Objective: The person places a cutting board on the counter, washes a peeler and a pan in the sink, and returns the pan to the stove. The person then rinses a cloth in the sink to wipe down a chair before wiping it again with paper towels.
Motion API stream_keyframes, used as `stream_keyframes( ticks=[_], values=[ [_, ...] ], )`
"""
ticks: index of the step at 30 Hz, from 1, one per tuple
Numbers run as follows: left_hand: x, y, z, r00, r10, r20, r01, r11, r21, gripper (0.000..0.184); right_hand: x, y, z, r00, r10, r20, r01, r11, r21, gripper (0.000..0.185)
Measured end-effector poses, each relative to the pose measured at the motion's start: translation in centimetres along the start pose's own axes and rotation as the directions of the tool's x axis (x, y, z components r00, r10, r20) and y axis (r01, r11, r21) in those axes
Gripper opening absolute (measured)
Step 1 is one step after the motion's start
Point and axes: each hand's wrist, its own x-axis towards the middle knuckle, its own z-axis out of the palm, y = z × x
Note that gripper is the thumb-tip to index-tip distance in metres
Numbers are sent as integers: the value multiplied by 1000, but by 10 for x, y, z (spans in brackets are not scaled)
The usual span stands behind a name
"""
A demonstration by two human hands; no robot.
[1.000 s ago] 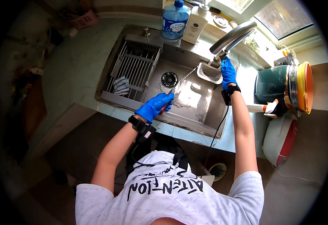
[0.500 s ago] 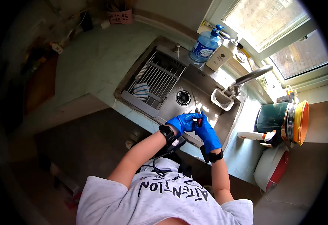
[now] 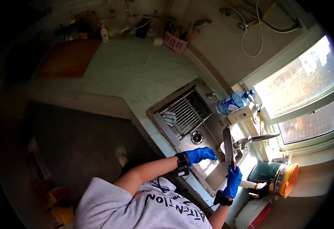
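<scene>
My right hand [image 3: 233, 179], in a blue glove, is closed around the dark red handle of a knife [image 3: 228, 145]. Its wide blade points up, in front of the right side of the sink [image 3: 190, 144]. My left hand [image 3: 201, 155], gloved in blue too, is over the sink's near part, apart from the knife, its fingers stretched out together with nothing visible in them. A metal rack [image 3: 190, 114] spans the sink's left part, with a striped cloth [image 3: 169, 118] on it. The faucet [image 3: 258, 138] is beyond the blade.
Behind the sink stand a blue bottle [image 3: 230, 103] and a pale pump bottle [image 3: 242, 114]. On the right are a green container [image 3: 264, 172], a spray bottle [image 3: 253, 185] and a white-and-red appliance [image 3: 254, 214]. A pink basket [image 3: 174, 42] and brown board [image 3: 69, 58] lie farther left.
The view has swung left. The knife has passed from my left hand to my right, and its blade is now raised. My hands, together half a second ago, have moved apart.
</scene>
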Motion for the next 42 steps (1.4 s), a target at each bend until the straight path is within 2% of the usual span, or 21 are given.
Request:
stream_keyframes(
  ticks=[1,2,3,4,6,8,10,12,14,16,17,18,20,22,24,26,28,32,35,39,42],
  values=[
    [7,-1,-8,900,-432,57,424,838,-345,42,1,8,4,987,147,58,-154,978,141,23],
    [7,2,-13,631,-730,261,701,393,-595,39,-1,18,12,945,296,137,-323,909,264,24],
    [-11,-2,-12,549,-750,369,669,130,-731,28,1,28,27,883,427,194,-465,855,232,30],
    [-49,-35,7,774,-540,331,621,547,-561,20,2,41,41,952,296,83,-305,940,154,33],
    [-48,-23,4,849,-265,458,305,952,-15,19,11,42,38,972,187,142,-123,921,-369,34],
    [-33,16,-25,866,-322,381,424,878,-221,32,4,52,40,945,303,127,-299,953,-50,34],
    [-32,22,-55,956,-159,246,187,978,-94,30,-22,24,35,941,315,126,-334,922,195,36],
    [-43,10,-74,995,79,61,-73,993,-93,37,-22,16,45,851,482,209,-515,844,148,36],
    [-69,32,-116,997,-75,20,75,997,36,38,-17,19,58,990,120,79,-100,971,-218,35],
    [-90,57,-166,971,88,-221,-78,996,54,30,-22,0,73,999,31,-17,-35,896,-444,33],
    [-94,72,-196,914,-327,-238,184,860,-475,26,-24,-12,82,994,102,-44,-109,965,-239,32],
    [-103,84,-223,755,-654,-38,301,398,-867,23,-35,-34,96,991,-31,-131,4,979,-202,32],
    [-139,110,-287,627,-661,-412,149,621,-769,22,-49,-77,132,891,-385,-239,268,873,-407,34],
    [-165,151,-341,285,-736,-614,-43,630,-775,21,-72,-171,167,999,3,-39,-5,998,-62,36],
    [-207,181,-390,139,-714,-686,-27,690,-723,17,-77,-214,223,941,-322,-107,333,937,105,35],
    [-255,201,-428,5,-634,-773,-11,773,-634,12,-73,-260,285,713,-672,-202,698,706,118,23],
    [-301,222,-459,-118,-583,-804,-100,812,-574,10,-107,-346,319,819,-565,101,526,809,264,20],
    [-376,273,-521,-165,-529,-832,-142,848,-511,8,-145,-469,444,703,-685,192,646,728,232,23],
    [-411,300,-570,-399,-412,-820,16,890,-455,11,-180,-553,540,593,-803,57,776,589,227,23],
    [-452,316,-654,-410,-394,-823,111,874,-473,18,-215,-648,636,568,-821,48,809,568,152,25],
    [-474,352,-716,-492,-309,-814,97,909,-404,26,-238,-702,685,660,-736,152,736,674,63,23]
  ],
)
